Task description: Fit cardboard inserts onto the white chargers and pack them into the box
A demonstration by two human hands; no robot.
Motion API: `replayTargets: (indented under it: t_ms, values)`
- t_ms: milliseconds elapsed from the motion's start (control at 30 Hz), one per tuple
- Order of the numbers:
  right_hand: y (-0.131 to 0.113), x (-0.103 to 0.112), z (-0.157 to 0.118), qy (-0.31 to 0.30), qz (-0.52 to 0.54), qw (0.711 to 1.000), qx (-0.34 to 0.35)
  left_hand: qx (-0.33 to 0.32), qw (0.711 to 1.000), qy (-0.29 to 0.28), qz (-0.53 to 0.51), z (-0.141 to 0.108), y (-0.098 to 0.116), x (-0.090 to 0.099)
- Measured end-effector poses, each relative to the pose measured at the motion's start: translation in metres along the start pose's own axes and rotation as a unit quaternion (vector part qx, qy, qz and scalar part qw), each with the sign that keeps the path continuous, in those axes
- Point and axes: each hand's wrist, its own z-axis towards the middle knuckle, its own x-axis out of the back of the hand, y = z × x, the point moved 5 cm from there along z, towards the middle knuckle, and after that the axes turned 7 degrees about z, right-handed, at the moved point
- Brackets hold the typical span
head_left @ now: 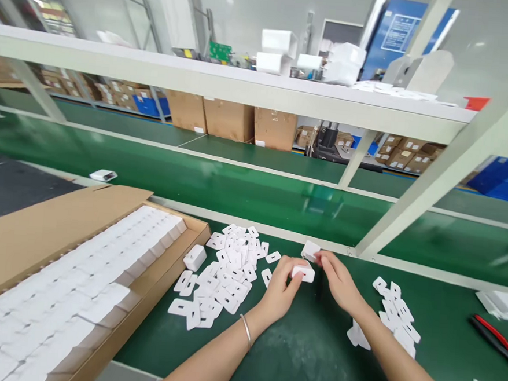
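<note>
Our left fingers (295,282) clamp the slotted block (308,273); we should pinch only its edges. Whether our right fingers (325,257) grip the rear block (309,250) at twelve o'clock, we can't tell.

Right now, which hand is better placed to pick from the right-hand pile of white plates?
Probably the right hand: it is nearer that pile, while the left hand holds a white block.
</note>
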Motion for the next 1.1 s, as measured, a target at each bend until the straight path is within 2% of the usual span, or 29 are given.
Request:
replayTargets:
  t_ms: [33,100,200,400,567,733,900,1000,1100]
  values:
    - [-0.003,-0.001,-0.014,-0.027,0.051,0.998,-0.008,-0.012,1.0,-0.008,-0.001,-0.002,0.004,-0.003]
    - [-0.005,-0.003,-0.037,-0.068,0.086,0.994,-0.017,-0.027,0.999,-0.027,-0.011,-0.005,0.013,-0.01]
    - [0.006,-0.001,-0.055,-0.052,0.091,0.994,-0.036,-0.031,0.998,-0.057,-0.01,-0.009,0.021,-0.02]
    - [0.03,0.001,-0.059,-0.015,0.102,0.995,0.008,-0.03,0.992,-0.122,0.029,-0.012,0.031,-0.024]
    - [0.028,0.005,-0.064,0.009,0.09,0.995,0.03,0.014,0.986,-0.166,0.008,-0.014,0.029,-0.025]
    - [0.026,-0.001,-0.066,0.041,0.152,0.988,0.012,0.012,0.987,-0.162,0.006,-0.014,0.028,-0.024]
    - [0.036,-0.013,-0.07,0.017,0.236,0.972,-0.009,-0.043,0.99,-0.137,0.008,-0.015,0.033,-0.024]
    - [0.045,-0.014,-0.073,0.011,0.229,0.973,-0.012,-0.062,0.99,-0.129,0.015,-0.015,0.036,-0.024]
    - [0.046,-0.012,-0.074,-0.007,0.212,0.977,0.002,-0.051,0.99,-0.132,0.015,-0.015,0.033,-0.024]
